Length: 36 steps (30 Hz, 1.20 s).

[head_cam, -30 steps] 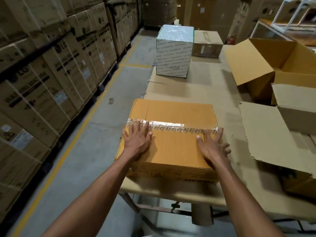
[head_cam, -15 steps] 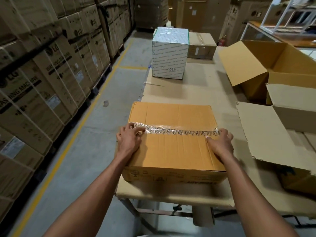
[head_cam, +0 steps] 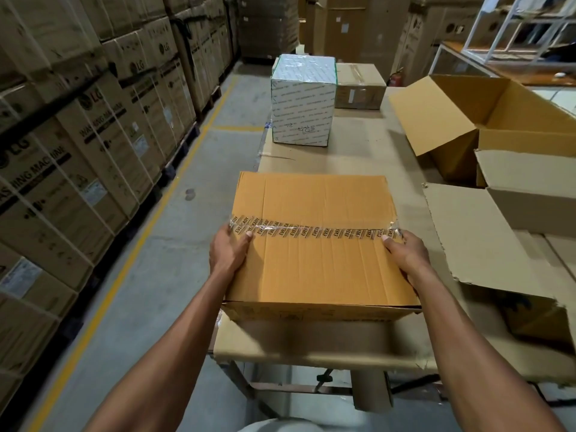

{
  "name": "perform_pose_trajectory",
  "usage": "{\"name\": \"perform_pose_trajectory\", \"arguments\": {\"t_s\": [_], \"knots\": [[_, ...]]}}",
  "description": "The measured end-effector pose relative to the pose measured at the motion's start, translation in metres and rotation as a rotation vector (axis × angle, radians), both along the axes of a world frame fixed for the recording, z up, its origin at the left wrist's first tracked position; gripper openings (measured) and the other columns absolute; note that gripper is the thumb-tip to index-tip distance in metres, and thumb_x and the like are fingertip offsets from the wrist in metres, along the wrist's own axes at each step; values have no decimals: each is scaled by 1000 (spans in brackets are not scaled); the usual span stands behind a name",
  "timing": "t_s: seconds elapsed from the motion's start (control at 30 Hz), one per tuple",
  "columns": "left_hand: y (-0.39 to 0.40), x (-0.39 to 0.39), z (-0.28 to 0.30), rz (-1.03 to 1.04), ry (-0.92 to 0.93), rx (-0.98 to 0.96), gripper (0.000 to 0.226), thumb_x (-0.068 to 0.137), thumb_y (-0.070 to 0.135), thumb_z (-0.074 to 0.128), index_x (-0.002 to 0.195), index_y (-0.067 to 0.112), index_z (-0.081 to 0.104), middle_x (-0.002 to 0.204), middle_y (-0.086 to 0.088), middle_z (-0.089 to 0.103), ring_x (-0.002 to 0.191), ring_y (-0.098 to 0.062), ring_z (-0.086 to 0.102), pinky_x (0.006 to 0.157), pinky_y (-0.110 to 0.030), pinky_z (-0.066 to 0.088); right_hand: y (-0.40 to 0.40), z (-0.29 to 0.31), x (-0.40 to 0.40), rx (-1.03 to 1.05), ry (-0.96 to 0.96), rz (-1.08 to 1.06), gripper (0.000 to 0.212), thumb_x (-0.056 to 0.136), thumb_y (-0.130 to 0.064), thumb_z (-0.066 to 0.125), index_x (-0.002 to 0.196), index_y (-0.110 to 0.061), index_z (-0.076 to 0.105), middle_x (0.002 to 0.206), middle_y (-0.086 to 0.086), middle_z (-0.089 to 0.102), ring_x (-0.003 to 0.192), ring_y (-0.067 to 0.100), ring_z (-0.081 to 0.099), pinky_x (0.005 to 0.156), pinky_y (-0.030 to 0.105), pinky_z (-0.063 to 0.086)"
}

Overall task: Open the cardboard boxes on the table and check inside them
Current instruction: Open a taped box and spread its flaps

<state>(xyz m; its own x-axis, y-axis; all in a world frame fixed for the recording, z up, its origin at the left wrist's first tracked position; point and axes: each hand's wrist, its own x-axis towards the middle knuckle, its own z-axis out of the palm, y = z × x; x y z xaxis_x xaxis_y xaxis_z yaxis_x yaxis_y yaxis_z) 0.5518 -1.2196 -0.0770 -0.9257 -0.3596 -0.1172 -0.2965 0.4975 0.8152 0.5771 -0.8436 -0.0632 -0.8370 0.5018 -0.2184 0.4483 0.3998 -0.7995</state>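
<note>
This was a warehouse. Down the left of the frame ran tall stacks of strapped brown cartons (head_cam: 93, 126) printed with a brand mark and the words "washing machine", standing on dark pallets (head_cam: 174, 157). A painted yellow line (head_cam: 131, 260) on the grey concrete floor (head_cam: 162, 238) marked an aisle beside them. More big cartons (head_cam: 352, 29) filled the top centre of the frame, with a red fire extinguisher (head_cam: 396, 77) just beside them. In the middle stood a packing table (head_cam: 367, 151) covered in cardboard sheet, carrying a taped box (head_cam: 318, 260), a white wrapped parcel (head_cam: 304, 101) and opened empty boxes (head_cam: 467, 120) toward the right. White metal racking (head_cam: 511, 23) showed at the upper right.
</note>
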Motion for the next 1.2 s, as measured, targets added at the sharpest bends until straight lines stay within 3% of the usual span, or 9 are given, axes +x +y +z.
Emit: {"name": "perform_pose_trajectory", "arguments": {"t_s": [0.17, 0.33, 0.43, 0.6, 0.77, 0.87, 0.93, 1.03, 1.2], "knots": [[7, -5, 43, 86, 309, 256, 63, 88, 32, 77, 145, 25, 53, 136, -1, 59, 122, -19, 56, 98, -33, 47, 4, 34, -8, -81, 263, -50, 74, 91, -37, 73, 155, -25, 38, 153, 8, 48, 136, 29, 48, 109, 49, 44], [4, -15, 59, 159, 333, 530, 43, 79, 4, 81, 117, 17, 64, 115, -2, 71, 96, -13, 67, 76, -25, 58, 2, 52, -9, -345, 473, -100, 65, 88, -17, 76, 146, -30, 51, 119, -9, 65, 106, 8, 62, 86, 28, 52], [11, -13, 66, 185, 262, 707, 37, 87, -8, 65, 114, 16, 66, 110, 1, 71, 88, -10, 66, 58, -20, 55, 4, 41, -8, -526, 487, -247, 56, 88, -5, 75, 136, -30, 62, 112, -17, 68, 111, 10, 62, 96, 33, 53], [8, -8, 74, 190, 21, 1000, 24, 95, 21, 42, 76, 21, 55, 108, -6, 70, 104, -26, 59, 93, -53, 46, 8, 27, 4, -814, 459, -376, 42, 95, 5, 58, 111, -31, 73, 101, -14, 73, 100, 11, 66, 72, 23, 56], [15, -10, 53, 263, -21, 1020, 25, 102, 24, 43, 110, 19, 65, 123, -8, 62, 93, -25, 61, 75, -42, 55, 19, 26, 10, -1180, 552, -273, 49, 81, -3, 46, 114, -22, 77, 117, -1, 75, 115, 18, 64, 91, 23, 48], [7, -11, 44, 190, -281, 1024, 56, 97, 45, 56, 145, 20, 43, 146, -6, 42, 139, -37, 41, 99, -69, 41, 21, 26, 9, -1201, 596, -247, 45, 67, -17, 53, 100, -26, 83, 123, 2, 72, 115, 18, 62, 97, 26, 41], [2, -12, 34, 112, -452, 1343, 91, 86, 53, 69, 152, 6, 27, 142, -24, 46, 127, -52, 52, 90, -72, 49, 23, 22, 7, -1198, 584, -254, 43, 69, -14, 51, 95, -24, 84, 118, 2, 73, 110, 17, 62, 93, 25, 41], [1, -14, 24, 120, -399, 1789, 86, 92, 48, 66, 148, -7, 31, 127, -44, 53, 103, -60, 64, 71, -52, 63, 22, 13, 4, -1204, 552, -253, 37, 79, -6, 45, 89, -19, 78, 106, 5, 70, 100, 18, 60, 88, 28, 46], [2, -13, 12, 139, -161, 1705, 71, 79, 17, 70, 142, -2, 43, 136, -38, 50, 118, -57, 56, 68, -48, 64, 31, 6, 6, -1174, 270, -234, 38, 91, -39, 58, 126, -26, 65, 130, 8, 62, 121, 40, 54, 103, 57, 44]]}}
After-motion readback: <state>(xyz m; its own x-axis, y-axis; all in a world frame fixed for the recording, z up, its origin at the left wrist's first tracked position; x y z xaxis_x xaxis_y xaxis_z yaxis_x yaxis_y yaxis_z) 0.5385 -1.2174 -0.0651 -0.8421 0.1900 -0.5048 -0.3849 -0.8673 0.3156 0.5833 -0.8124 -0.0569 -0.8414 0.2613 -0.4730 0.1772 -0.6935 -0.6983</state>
